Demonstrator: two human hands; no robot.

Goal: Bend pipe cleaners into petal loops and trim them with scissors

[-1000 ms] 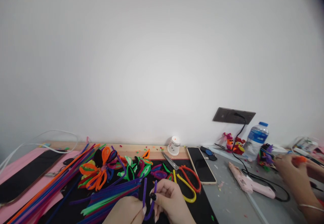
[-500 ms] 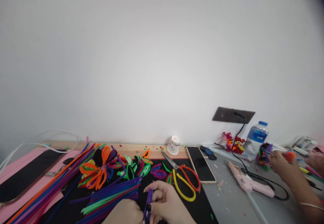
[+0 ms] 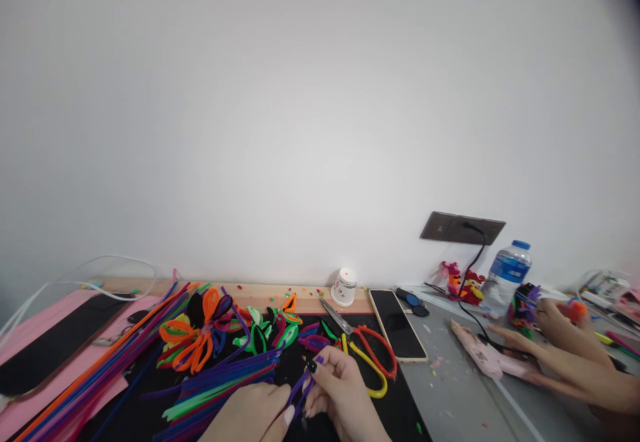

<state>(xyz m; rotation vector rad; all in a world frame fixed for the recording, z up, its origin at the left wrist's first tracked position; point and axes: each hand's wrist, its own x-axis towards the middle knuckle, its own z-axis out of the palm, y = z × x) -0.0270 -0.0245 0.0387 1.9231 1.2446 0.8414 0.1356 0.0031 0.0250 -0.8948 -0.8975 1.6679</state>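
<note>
Between my two hands is a bent purple pipe cleaner (image 3: 299, 389), low in the middle of the head view. My right hand (image 3: 340, 395) pinches its upper end between thumb and fingers. My left hand (image 3: 255, 412) grips its lower part, with the fingertips partly hidden. Just left of my hands lies a bundle of blue, green and purple pipe cleaners (image 3: 215, 392). Behind them rest pipe-cleaner flowers, an orange one (image 3: 193, 335) and a green one (image 3: 257, 332). Scissors (image 3: 360, 342) with red and yellow handles lie beyond my right hand.
A phone (image 3: 397, 325) and a white paper cup (image 3: 344, 287) are right of centre. At the right, a co-worker's hand (image 3: 520, 342) reaches over a pink glue gun (image 3: 483, 355); the other is near an orange pompom (image 3: 577, 312). A water bottle (image 3: 507, 272) stands by the wall.
My hands have lifted slightly, and my right hand has shifted right, with the purple pipe cleaner now slanting between them. A co-worker's hand has come in over the glue gun.
</note>
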